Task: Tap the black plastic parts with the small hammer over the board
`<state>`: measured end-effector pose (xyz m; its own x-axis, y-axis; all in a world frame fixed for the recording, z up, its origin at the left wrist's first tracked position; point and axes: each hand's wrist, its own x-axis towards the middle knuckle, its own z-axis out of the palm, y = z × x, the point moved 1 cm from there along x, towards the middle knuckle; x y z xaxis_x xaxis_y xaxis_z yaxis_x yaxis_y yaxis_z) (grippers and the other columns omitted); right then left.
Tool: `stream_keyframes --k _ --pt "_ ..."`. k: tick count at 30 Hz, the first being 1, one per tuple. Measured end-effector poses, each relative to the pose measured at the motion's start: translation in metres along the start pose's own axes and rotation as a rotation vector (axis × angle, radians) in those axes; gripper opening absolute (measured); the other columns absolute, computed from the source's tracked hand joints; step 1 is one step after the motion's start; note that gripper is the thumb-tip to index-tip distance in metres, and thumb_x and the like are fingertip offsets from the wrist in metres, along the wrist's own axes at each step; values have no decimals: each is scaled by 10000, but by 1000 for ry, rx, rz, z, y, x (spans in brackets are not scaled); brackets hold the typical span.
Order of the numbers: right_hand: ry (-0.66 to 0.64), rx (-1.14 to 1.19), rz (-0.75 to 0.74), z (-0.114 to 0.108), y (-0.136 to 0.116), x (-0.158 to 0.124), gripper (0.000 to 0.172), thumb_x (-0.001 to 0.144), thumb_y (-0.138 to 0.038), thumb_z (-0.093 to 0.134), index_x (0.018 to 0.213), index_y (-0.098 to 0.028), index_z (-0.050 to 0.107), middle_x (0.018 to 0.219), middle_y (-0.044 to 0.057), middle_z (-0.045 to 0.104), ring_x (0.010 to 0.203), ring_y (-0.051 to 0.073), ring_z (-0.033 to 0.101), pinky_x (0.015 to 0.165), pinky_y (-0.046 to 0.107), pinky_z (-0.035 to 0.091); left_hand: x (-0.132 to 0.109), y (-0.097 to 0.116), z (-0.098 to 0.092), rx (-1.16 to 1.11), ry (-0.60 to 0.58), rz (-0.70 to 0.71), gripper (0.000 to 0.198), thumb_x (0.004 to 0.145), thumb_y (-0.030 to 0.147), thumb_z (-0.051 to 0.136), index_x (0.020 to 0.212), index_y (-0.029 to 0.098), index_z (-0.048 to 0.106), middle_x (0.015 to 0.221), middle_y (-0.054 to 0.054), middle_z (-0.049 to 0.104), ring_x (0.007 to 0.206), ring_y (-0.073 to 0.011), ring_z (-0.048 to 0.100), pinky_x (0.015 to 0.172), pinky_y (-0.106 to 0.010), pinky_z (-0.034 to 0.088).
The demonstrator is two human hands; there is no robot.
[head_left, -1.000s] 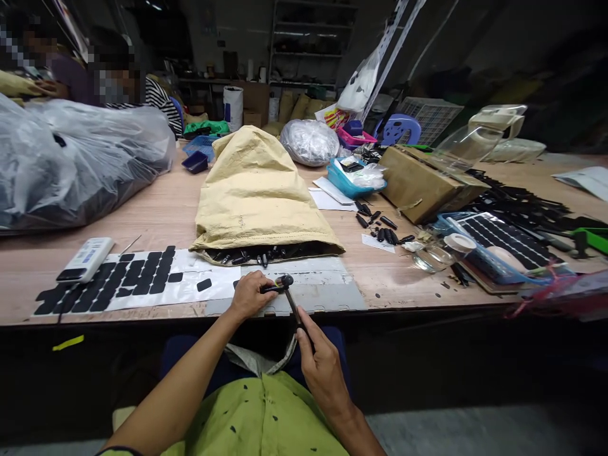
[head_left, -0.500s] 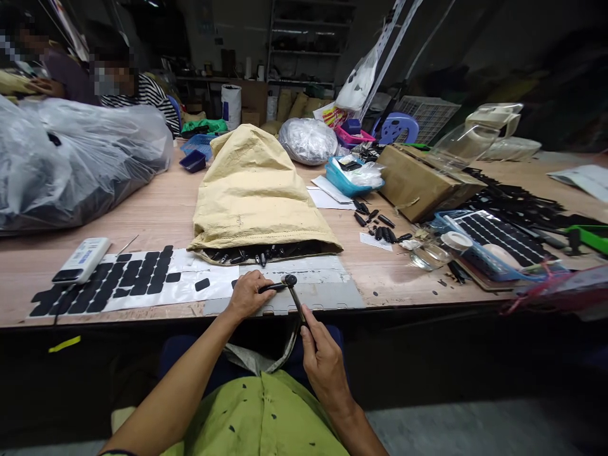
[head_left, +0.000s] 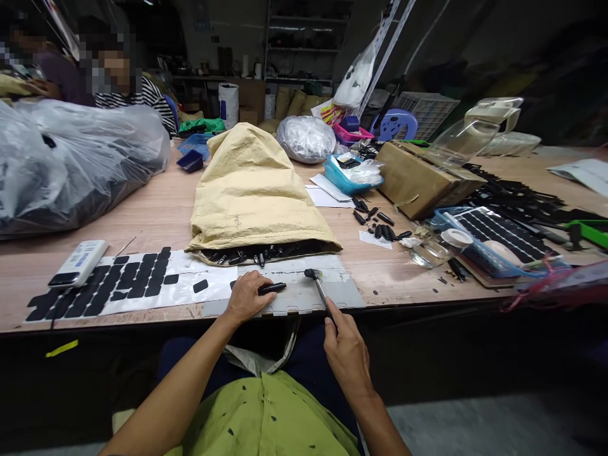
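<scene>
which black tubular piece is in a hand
The black tubular piece jutting from the left hand; others lie near the carton or in the tan sack.

The left hand point(head_left: 247, 295) covers one end of the black piece point(head_left: 273, 288), and the right hand point(head_left: 349, 349) hides part of the hammer point(head_left: 320, 292). The left edge cuts off the plastic bag point(head_left: 85, 168), and print on the white device point(head_left: 79, 263) seems too small to read

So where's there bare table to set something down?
The widest bare tabletop lies between the big plastic bag and the tan sack. A smaller patch with a few black specks lies right of the grey sheet. It's crowded around the cardboard box and black strips.
</scene>
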<state>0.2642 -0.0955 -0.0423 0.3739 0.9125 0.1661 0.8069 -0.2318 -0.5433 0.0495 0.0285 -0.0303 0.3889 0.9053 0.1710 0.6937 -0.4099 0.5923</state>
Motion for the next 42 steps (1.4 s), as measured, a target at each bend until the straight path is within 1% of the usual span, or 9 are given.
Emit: stream_keyframes --k 6,16,21,26,31,34,37,40,42 --pt "-135 -113 63 -2 -6 1 483 958 -218 428 1424 -309 513 979 32 637 748 140 606 576 243 366 0 -1 2 19 13 13 171 810 315 725 959 232 741 844 -17 635 860 -187 577 802 -313 428" --pt "-171 -158 88 0 -12 1 497 970 -212 435 1456 -308 473 1004 39 636 710 135 589 553 256 316 -5 1 -5 -10 -68 80 170 764 312 768 924 258 778 887 -30 620 890 -200 563 806 -338 411" --pt "-175 -169 85 0 -13 1 496 971 -208 442 1454 -315 473 1000 36 639 691 127 592 549 253 310 -29 5 -7 -3 -107 195 158 740 311 792 896 293 776 1028 -45 616 974 -231 537 871 -390 395" --pt "-180 -183 88 1 -12 2 496 980 -216 420 1465 -311 456 1024 34 638 703 138 601 563 262 319 -58 2 -5 63 -59 283 186 770 241 755 949 295 752 1192 -61 581 1102 -269 502 951 -438 391" --pt "-164 -198 59 4 -9 2 487 985 -216 404 1458 -312 464 998 30 635 675 131 591 560 256 329 -73 4 2 178 -10 333 91 806 191 693 868 250 724 1271 -74 569 1155 -300 484 955 -476 403" --pt "-157 -210 51 5 -7 1 486 987 -216 401 1458 -315 464 979 26 629 650 124 581 546 253 320 -69 5 0 123 49 307 101 799 229 710 898 248 718 1214 -74 599 1126 -284 514 948 -452 424" --pt "-148 -211 49 5 -7 0 491 980 -203 411 1455 -314 469 963 24 625 632 114 574 535 246 315 -52 -3 -12 91 206 213 104 861 262 638 927 218 706 1053 -74 651 1000 -246 571 893 -414 456" --pt "-141 -210 52 6 -6 0 493 977 -198 411 1452 -318 473 955 24 622 623 110 572 528 244 316 -26 -22 -30 137 398 27 176 905 268 558 975 180 695 911 -70 659 901 -230 588 848 -386 478" --pt "-134 -203 54 7 -5 0 493 979 -202 406 1452 -325 471 960 23 622 630 111 580 529 242 324 -8 -35 -40 183 408 -133 243 899 276 562 1077 165 682 915 -70 650 891 -229 598 809 -357 490"
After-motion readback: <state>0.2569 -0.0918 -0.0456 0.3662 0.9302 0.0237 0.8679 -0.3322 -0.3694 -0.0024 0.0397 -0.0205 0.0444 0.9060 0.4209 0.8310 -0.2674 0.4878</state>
